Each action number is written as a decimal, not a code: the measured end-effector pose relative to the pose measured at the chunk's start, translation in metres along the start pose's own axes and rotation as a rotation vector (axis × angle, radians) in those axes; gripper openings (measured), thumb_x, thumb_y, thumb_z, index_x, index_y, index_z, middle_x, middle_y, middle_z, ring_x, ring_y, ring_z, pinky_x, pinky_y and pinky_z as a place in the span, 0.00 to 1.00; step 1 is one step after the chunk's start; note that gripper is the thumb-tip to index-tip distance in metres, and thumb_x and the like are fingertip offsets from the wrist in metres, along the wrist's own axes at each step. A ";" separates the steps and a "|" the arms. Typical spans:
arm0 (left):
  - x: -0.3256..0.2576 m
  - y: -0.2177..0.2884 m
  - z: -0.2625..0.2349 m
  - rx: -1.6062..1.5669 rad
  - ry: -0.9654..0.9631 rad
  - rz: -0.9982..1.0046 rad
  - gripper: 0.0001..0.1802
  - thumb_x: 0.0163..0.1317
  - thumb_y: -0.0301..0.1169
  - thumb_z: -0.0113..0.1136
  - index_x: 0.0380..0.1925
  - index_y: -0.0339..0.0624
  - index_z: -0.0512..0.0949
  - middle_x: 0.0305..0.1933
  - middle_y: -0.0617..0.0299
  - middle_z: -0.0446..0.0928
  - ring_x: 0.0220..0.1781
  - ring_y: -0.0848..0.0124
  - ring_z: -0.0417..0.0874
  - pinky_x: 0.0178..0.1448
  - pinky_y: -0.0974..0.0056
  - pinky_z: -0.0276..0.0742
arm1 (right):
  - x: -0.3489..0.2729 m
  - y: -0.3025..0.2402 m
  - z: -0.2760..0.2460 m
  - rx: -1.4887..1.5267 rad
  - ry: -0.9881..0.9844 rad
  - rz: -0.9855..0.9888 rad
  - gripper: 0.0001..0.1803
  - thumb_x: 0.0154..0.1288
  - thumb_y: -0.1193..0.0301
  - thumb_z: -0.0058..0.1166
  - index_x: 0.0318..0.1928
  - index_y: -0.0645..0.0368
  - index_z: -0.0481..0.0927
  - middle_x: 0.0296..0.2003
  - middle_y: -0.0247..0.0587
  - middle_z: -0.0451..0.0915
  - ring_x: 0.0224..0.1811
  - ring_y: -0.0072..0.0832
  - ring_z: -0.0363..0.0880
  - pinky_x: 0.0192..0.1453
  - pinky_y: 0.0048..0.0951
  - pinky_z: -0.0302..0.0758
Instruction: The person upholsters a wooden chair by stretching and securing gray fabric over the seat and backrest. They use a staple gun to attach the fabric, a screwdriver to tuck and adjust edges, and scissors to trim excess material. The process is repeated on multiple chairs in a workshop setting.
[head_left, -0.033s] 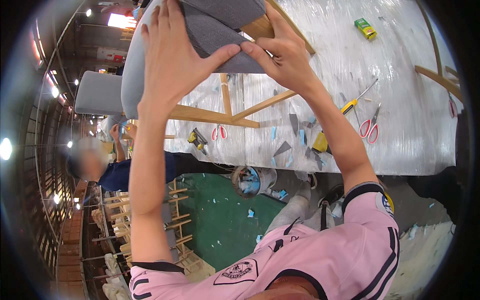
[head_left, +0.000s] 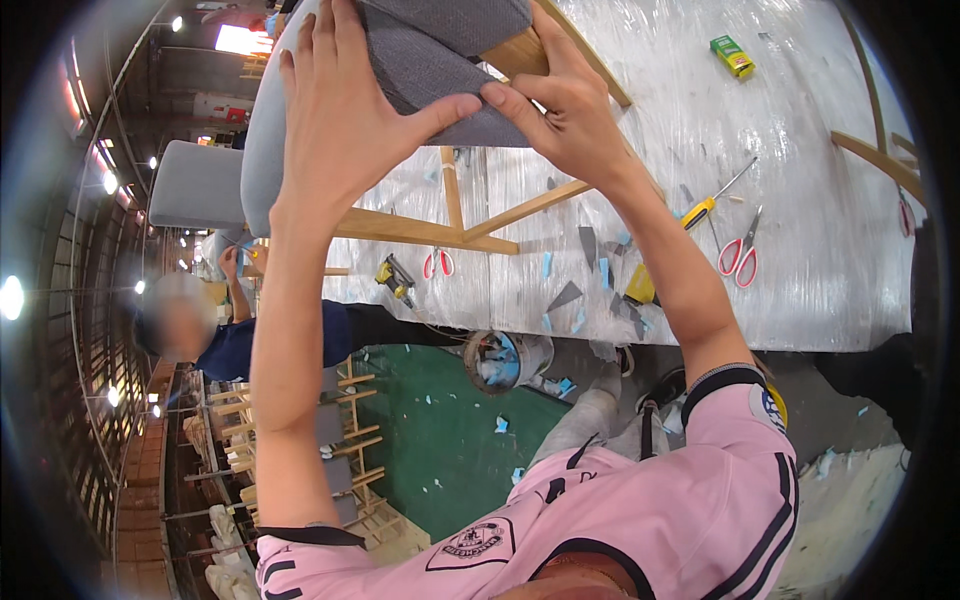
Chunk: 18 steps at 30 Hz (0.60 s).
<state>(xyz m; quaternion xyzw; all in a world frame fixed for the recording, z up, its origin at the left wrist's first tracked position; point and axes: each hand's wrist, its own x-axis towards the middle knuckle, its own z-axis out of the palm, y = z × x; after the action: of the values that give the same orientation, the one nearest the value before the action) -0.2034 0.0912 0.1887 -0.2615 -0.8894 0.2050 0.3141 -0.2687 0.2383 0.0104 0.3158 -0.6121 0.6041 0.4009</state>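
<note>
A grey upholstered chair with a wooden frame stands tipped on the worktable in front of me. My left hand lies spread on its grey cover, fingers stretched upward and thumb pointing right. My right hand is closed at the cover's edge beside a wooden rail. Its thumb presses the grey fabric close to my left thumb tip. What its curled fingers grip behind the rail is partly hidden.
On the plastic-covered table lie a yellow screwdriver, red-handled scissors, a yellow-black staple gun and a green-yellow box. Below the edge stands a scrap bucket. At left, a co-worker stands near another grey cushion.
My left forearm has shifted very slightly to the left. Both hands keep their places on the chair.
</note>
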 end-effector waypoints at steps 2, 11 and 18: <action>0.009 0.001 -0.002 0.038 -0.065 -0.049 0.56 0.51 0.62 0.73 0.67 0.29 0.67 0.66 0.38 0.73 0.66 0.42 0.73 0.70 0.42 0.65 | 0.004 0.001 0.001 0.072 -0.047 0.056 0.14 0.64 0.64 0.69 0.32 0.65 0.89 0.72 0.81 0.61 0.73 0.67 0.66 0.74 0.50 0.65; 0.012 0.014 -0.001 0.118 -0.229 -0.298 0.71 0.43 0.59 0.82 0.75 0.24 0.52 0.72 0.29 0.62 0.76 0.37 0.62 0.78 0.43 0.59 | 0.013 0.002 -0.005 0.097 -0.081 0.055 0.13 0.64 0.66 0.68 0.35 0.65 0.90 0.71 0.77 0.63 0.71 0.67 0.67 0.74 0.52 0.64; 0.017 0.014 0.009 0.177 -0.121 -0.297 0.64 0.40 0.55 0.85 0.70 0.27 0.62 0.65 0.34 0.71 0.68 0.39 0.72 0.70 0.45 0.70 | 0.012 0.008 0.008 0.110 0.051 0.081 0.15 0.64 0.66 0.68 0.30 0.69 0.88 0.67 0.74 0.68 0.65 0.64 0.72 0.69 0.51 0.69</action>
<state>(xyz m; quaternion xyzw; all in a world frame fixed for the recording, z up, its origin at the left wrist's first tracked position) -0.2160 0.1106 0.1824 -0.0856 -0.9140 0.2492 0.3085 -0.2828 0.2324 0.0175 0.2968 -0.5800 0.6602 0.3737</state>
